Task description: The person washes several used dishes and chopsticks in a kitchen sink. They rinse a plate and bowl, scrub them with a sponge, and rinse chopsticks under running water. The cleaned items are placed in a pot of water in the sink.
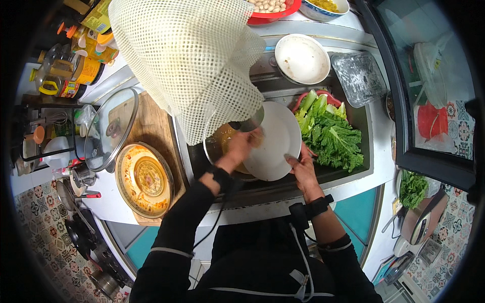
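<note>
A white plate (269, 161) tilts over the left part of the sink. My right hand (304, 169) grips its lower right rim, thumb on the upper face. At the plate's left side, my left hand (242, 147) is curled and blurred; I cannot tell whether it holds something. Beneath it is a metal basin (206, 146) with brownish-yellow liquid, partly covered by the plate. Just above my left hand is a rounded metallic piece (253, 120), mostly hidden by a draped off-white mesh sheet (189, 57).
Right of the plate, leafy greens (333, 132) fill a red basket (329, 97) in the sink. A white bowl (302, 58) and a clear plastic container (359, 78) stand behind. Left, a stained dish (144, 180) and a glass lid (111, 128) occupy a wooden board (153, 119). A window frame (435, 166) juts in at right.
</note>
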Available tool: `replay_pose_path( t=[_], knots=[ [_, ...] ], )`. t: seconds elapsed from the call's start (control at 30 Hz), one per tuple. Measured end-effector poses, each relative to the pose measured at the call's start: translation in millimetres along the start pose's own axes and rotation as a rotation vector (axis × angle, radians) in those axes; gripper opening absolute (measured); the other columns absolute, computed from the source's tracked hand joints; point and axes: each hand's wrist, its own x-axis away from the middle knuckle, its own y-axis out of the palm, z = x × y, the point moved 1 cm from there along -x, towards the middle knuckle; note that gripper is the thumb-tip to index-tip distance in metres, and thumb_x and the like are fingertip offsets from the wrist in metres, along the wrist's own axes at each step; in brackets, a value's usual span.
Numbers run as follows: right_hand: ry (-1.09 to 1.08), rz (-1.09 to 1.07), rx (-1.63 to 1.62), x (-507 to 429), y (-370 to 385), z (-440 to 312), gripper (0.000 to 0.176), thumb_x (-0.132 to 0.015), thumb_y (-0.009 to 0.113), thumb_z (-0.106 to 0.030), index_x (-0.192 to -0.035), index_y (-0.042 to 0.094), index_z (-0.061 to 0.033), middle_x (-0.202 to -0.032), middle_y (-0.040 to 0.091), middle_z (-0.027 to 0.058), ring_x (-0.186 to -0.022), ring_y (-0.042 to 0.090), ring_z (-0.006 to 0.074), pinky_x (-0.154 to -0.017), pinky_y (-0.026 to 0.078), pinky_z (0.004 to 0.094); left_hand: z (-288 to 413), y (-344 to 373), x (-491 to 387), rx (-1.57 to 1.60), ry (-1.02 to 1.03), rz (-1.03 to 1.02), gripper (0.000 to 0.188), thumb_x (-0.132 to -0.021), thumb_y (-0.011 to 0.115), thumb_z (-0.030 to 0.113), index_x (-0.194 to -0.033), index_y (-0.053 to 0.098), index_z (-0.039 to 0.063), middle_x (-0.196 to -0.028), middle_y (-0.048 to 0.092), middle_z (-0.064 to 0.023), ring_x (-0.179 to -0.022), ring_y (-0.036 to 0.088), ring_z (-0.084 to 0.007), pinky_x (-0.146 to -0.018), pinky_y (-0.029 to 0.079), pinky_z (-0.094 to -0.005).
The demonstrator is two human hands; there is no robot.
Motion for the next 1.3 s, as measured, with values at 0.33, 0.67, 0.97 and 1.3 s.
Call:
replay_pose_path(
  t=[0.33,0.67,0.97,1.3],
  knots=[
    [0.047,0.077,-0.097,17.2,-10.5,-31.1,0.056,-0.083,0.055,0.006,-0.134,0.043,-0.0154,-0.118,0.057,0.0048,-0.099,0.060,0.0151,-0.070,0.057,0.0283,15.8,14.6,83.9,-0.214,0.295,0.180,0.027,-0.073,0.063,0.003,-0.098,0.064,0.013,-0.103,0.063,-0.0111,-0.093,0.063,-0.0306,-0.079,0.051,-0.0397],
    [0.056,0.095,0.007,36.0,-28.8,-45.1,0.058,-0.083,0.054,0.005,-0.136,0.042,-0.0142,-0.120,0.056,0.0037,-0.097,0.059,0.0128,-0.065,0.055,0.0230,-8.2,-1.6,18.9,-0.346,0.103,0.366,0.022,-0.082,0.054,0.008,-0.101,0.063,0.012,-0.092,0.066,-0.0145,-0.085,0.065,-0.0337,-0.076,0.053,-0.0420],
    [0.103,0.021,0.011,42.4,-14.8,-35.7,0.064,-0.081,0.056,0.005,-0.139,0.039,-0.0160,-0.120,0.055,0.0031,-0.092,0.058,0.0115,-0.058,0.050,0.0202,106.7,26.0,2.0,-0.159,0.650,0.366,0.025,-0.080,0.057,0.006,-0.104,0.063,0.009,-0.114,0.061,-0.0104,-0.104,0.056,-0.0298,-0.090,0.046,-0.0373],
    [-0.046,0.035,0.077,53.7,-23.7,-55.2,0.065,-0.080,0.052,0.013,-0.139,0.039,-0.0110,-0.128,0.053,0.0040,-0.108,0.055,0.0149,-0.087,0.047,0.0268,-36.7,-18.9,40.4,0.613,-0.597,0.075,0.025,-0.089,0.058,0.022,-0.109,0.062,0.009,-0.096,0.065,-0.0058,-0.090,0.063,-0.0253,-0.077,0.053,-0.0377]
  ],
)
